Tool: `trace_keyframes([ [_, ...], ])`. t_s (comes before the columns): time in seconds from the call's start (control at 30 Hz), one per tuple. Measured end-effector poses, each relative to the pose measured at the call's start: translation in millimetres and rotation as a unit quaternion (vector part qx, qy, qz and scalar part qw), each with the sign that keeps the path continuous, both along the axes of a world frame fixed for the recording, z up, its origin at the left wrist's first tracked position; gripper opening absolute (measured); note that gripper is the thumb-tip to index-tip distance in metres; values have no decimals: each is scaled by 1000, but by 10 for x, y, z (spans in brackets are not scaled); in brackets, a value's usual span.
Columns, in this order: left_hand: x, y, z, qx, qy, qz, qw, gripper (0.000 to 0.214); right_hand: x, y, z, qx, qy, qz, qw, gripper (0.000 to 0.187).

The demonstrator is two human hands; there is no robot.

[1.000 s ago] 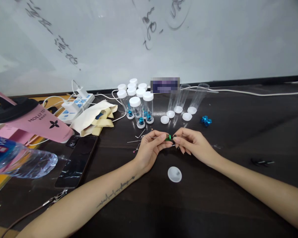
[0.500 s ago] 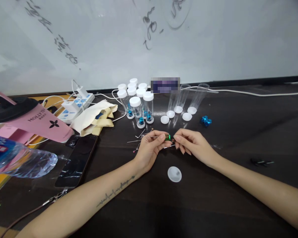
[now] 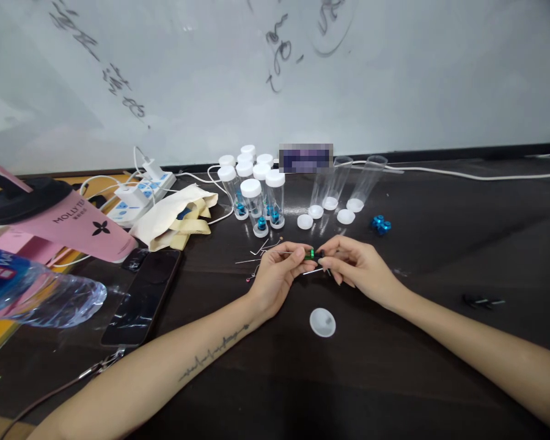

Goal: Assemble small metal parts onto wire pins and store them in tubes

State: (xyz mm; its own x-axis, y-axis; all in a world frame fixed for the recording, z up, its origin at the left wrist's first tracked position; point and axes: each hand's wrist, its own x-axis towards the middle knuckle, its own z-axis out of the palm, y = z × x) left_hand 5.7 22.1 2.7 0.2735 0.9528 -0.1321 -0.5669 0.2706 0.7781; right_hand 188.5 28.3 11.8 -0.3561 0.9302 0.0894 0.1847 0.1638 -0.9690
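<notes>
My left hand (image 3: pixel 277 275) is closed around a small green part (image 3: pixel 312 253) with a thin metal rod extending to the left. At the part's right end, the thumb and fingers of my right hand (image 3: pixel 357 263) pinch a small black piece (image 3: pixel 319 254); its exact kind is too small to make out. Thin metal pins and bent wires (image 3: pixel 261 247) lie behind and left of my left hand. Below both hands rests a round whitish lid (image 3: pixel 322 322) with something small and grey in it. Shiny blue metallic parts (image 3: pixel 381 224) sit beyond my right hand.
Several capped clear tubes (image 3: pixel 253 208) with blue parts inside stand at the back. Clear tubes (image 3: pixel 366 180) and loose white caps (image 3: pixel 346 217) are right of them. At left are a phone (image 3: pixel 142 299), a water bottle (image 3: pixel 41 287), a pink cup (image 3: pixel 91 226) and a power strip (image 3: pixel 128 208).
The fingers of my right hand have shifted slightly on the black end, showing more of it. My left hand keeps its hold on the green part.
</notes>
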Motion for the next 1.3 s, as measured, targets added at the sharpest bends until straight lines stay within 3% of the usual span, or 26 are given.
trace_keyframes([
  [0.53, -10, -10, 13, 5, 4, -10, 1000, 15, -2, -8, 37, -3, -24, 20, 1000, 35],
  [0.77, -8, -1, -6, 8, 2, -7, 1000, 15, 15, 4, -20, -3, 6, 8, 1000, 23],
  [1.07, -16, -10, -4, 18, 0, -16, 1000, 11, 12, 0, 0, -3, -3, 16, 1000, 26],
  [1.3, -10, 6, -21, 20, -4, -13, 1000, 12, -2, -3, 1, 9, 8, 0, 1000, 16],
])
